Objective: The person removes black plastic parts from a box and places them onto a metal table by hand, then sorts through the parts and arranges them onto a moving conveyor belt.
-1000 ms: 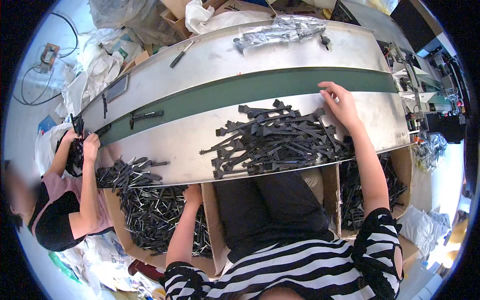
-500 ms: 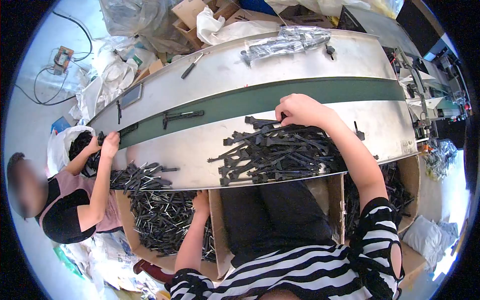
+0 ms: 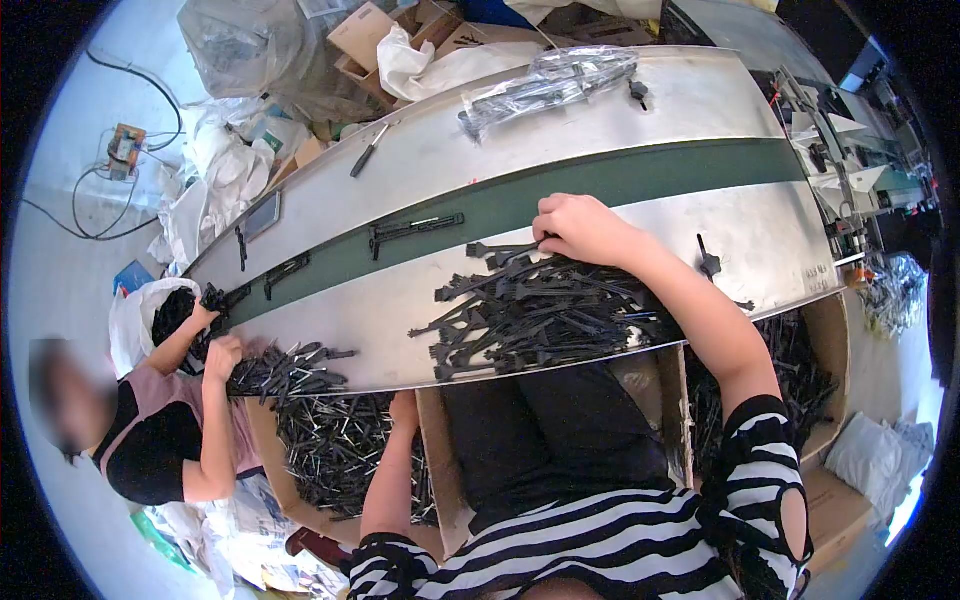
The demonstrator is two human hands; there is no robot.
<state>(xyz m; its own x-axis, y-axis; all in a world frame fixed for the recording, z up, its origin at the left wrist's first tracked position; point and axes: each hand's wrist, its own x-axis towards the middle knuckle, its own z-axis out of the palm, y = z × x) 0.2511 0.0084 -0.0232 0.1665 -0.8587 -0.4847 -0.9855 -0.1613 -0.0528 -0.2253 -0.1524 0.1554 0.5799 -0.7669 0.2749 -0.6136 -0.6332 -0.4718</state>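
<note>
- My right hand (image 3: 582, 228) has its fingers together, pinched on a slim black plastic piece with a flared end (image 3: 505, 248), at the far edge of the heap of black plastic pieces (image 3: 560, 310).
- The heap lies on the silvery metal surface (image 3: 375, 350).
- My left hand (image 3: 403, 410) is left of the heap, in the brown cardboard box (image 3: 437, 470) of black-and-silver pieces; its fingers are hidden, so I cannot tell their state.
- Beyond the heap runs the flat green belt (image 3: 620, 185).
- A co-worker (image 3: 160, 450) sits well left of the heap.
</note>
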